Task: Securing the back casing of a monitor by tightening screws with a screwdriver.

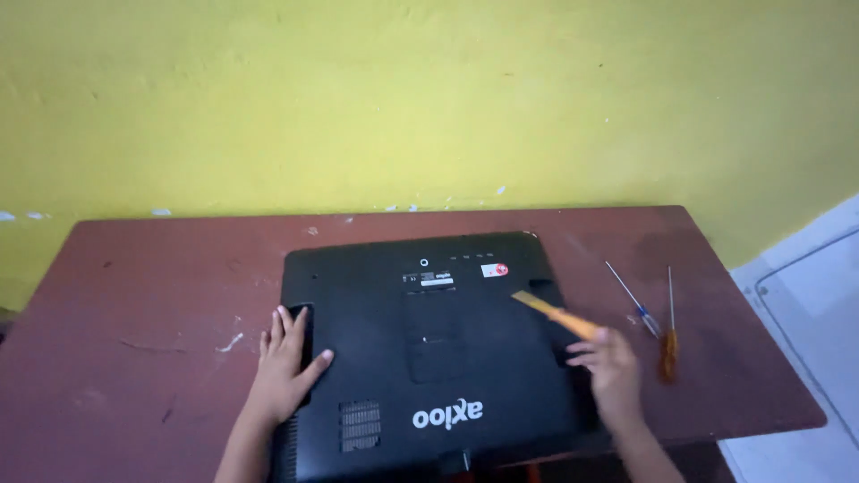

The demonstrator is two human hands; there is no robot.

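We see the left hand [284, 362], fingers spread, flat on the black plastic laptop underside [429, 344] (mid-table); right hand [613, 371] pinches a blurred orange-handled brush [553, 312] above its right edge, two screwdrivers [658, 324] lying just right.

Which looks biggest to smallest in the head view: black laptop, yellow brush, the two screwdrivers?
1. black laptop
2. two screwdrivers: orange-handled screwdriver and blue-handled screwdriver look about equal, so unranked
3. yellow brush, blurred and partly hidden by the right hand

Matt black plastic laptop underside [429, 358]; scuffed reddish-brown table [134, 295]; rough yellow wall [358, 98]
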